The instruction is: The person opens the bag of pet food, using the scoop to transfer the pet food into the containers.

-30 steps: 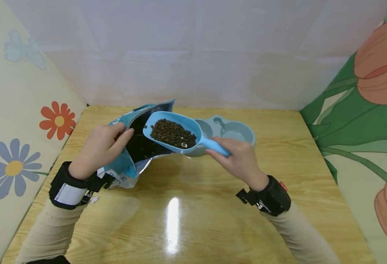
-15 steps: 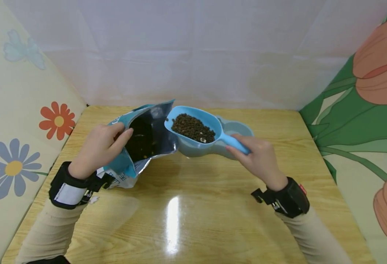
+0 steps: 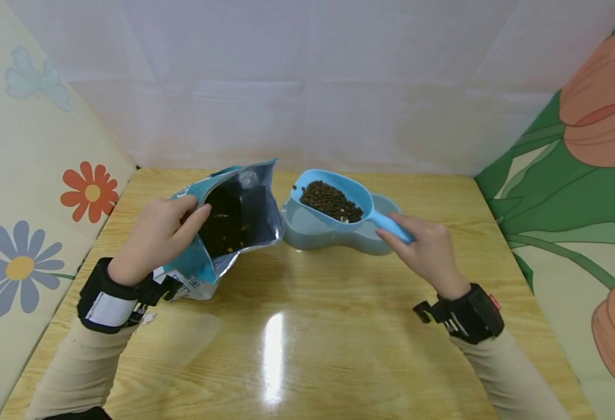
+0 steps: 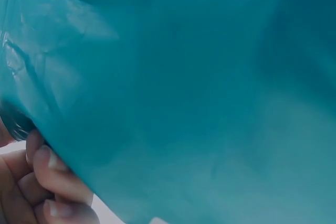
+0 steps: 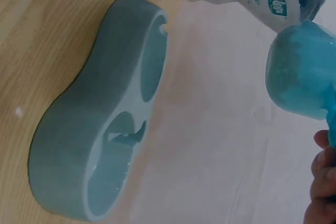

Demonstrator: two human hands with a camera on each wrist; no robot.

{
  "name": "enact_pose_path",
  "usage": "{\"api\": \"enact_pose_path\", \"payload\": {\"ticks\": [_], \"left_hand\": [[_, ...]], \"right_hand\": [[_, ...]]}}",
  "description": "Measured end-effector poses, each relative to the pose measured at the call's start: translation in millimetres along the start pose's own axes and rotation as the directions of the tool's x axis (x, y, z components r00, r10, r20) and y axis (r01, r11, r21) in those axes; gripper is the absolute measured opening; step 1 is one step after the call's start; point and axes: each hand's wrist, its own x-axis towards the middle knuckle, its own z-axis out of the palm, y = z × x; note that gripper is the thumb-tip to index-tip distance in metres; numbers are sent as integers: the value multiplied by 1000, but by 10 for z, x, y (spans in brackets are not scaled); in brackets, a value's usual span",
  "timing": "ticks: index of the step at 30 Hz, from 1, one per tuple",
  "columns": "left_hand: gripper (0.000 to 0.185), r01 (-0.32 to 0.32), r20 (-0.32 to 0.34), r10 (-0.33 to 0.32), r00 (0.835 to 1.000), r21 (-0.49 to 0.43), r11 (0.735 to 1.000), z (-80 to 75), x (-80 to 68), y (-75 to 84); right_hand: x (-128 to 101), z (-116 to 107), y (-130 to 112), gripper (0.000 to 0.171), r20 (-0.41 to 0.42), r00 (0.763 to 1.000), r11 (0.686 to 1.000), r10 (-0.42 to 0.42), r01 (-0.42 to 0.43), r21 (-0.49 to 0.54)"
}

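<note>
My right hand point(image 3: 425, 251) grips the handle of a light-blue scoop point(image 3: 338, 195) loaded with dark brown kibble point(image 3: 332, 201). The scoop hangs over the left bowl of a grey-blue double pet feeder point(image 3: 307, 230), also in the right wrist view as the feeder point(image 5: 100, 129) under the scoop point(image 5: 299, 72). My left hand point(image 3: 157, 233) holds the rim of an open teal kibble bag point(image 3: 234, 216), keeping its mouth wide. The left wrist view is filled by the bag's teal wall point(image 4: 184, 93), with my fingers point(image 4: 50, 174) curled on its edge.
Everything sits on a glossy wooden table point(image 3: 297, 338). A white curtain closes the back, and flower-printed panels stand at the left point(image 3: 24, 175) and right point(image 3: 580, 175) sides. The feeder's right bowl point(image 3: 386, 207) lies behind my right hand.
My right hand has carried the full scoop rightwards, away from the bag's mouth to above the feeder's left bowl. The left hand and bag have stayed put.
</note>
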Motion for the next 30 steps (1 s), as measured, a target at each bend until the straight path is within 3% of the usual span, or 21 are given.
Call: {"api": "enact_pose_path", "payload": {"ticks": [13,17,21,26,30], "left_hand": [[34,6,0,-6,1000,12,1000,8,-1,12],[35,6,-2,-6,1000,15,1000,11,-1,11],[35,-3,-3,3,1000,11,1000,11,2,5],[35,-4,-10,4,1000,2,1000,5,-2,10],[35,-10,-10,10,1000,10,1000,6,0,15]], "right_hand": [[-7,217,184,69,142,989,992,40,-22,-128],[40,291,232,44,225,974,990,37,-5,-143],[96,352,276,21,323,944,986,61,-8,-164],[207,412,312,22,443,882,975,159,-69,-212],[296,449,328,27,504,845,971,180,-72,-227]]}}
